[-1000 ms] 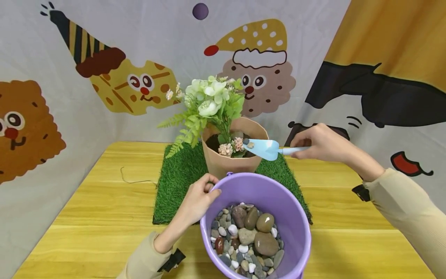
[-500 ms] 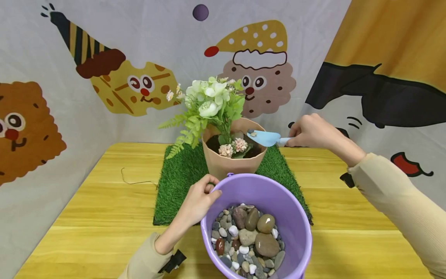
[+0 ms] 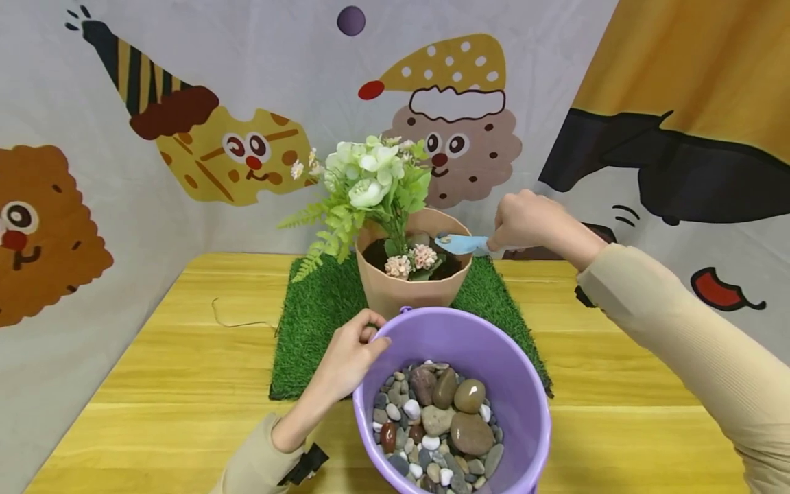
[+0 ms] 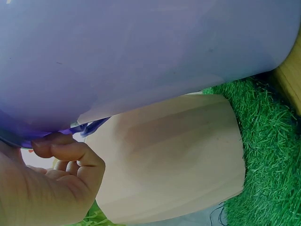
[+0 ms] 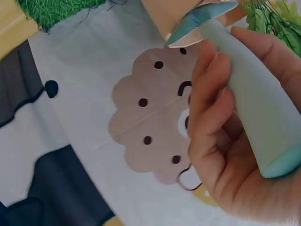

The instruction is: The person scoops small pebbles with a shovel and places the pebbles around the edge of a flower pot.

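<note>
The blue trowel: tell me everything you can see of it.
The blue trowel has a curved, scoop-like blade and a thick, smooth, paler handle that looks like plastic and ends in a flat, blue-green face. The right hand grips the handle. In the head view, the blade extends over the right side of the peach plant pot, bearing small stones near its tip; whether it touches the pot cannot be told.

A strand (image 3: 233, 325) crosses the table (image 3: 148, 384); cartoon cloth (image 3: 265, 55) behind.
</note>
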`<action>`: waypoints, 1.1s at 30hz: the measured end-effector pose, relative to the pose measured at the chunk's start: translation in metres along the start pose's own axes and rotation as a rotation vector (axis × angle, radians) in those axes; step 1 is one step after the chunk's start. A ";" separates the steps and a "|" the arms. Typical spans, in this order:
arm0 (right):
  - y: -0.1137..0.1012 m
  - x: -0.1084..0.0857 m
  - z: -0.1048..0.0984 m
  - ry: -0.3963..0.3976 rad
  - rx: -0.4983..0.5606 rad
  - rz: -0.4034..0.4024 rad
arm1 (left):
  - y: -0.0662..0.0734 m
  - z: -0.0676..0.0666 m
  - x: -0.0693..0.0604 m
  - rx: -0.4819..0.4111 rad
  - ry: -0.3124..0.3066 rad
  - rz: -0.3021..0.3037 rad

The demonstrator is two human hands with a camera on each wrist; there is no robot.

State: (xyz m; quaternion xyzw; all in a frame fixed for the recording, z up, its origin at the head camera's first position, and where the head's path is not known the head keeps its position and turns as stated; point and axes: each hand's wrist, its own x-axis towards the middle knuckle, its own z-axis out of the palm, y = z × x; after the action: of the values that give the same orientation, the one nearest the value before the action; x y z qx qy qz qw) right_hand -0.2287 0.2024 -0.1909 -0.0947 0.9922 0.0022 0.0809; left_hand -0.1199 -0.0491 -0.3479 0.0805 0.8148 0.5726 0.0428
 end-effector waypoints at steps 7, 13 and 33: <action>-0.035 0.012 -0.002 -0.027 -0.153 0.108 | -0.001 0.000 0.000 -0.009 -0.004 0.007; -0.056 0.023 0.014 0.042 -0.267 0.109 | -0.001 -0.001 0.000 -0.007 -0.004 0.007; -0.038 -0.026 -0.013 0.185 -0.200 0.018 | -0.002 -0.001 0.001 0.006 -0.008 0.012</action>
State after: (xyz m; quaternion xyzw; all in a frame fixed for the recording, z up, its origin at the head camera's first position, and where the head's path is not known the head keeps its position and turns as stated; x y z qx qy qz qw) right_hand -0.1982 0.1694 -0.1734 -0.0930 0.9911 0.0929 -0.0210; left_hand -0.1207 -0.0504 -0.3491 0.0876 0.8159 0.5699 0.0425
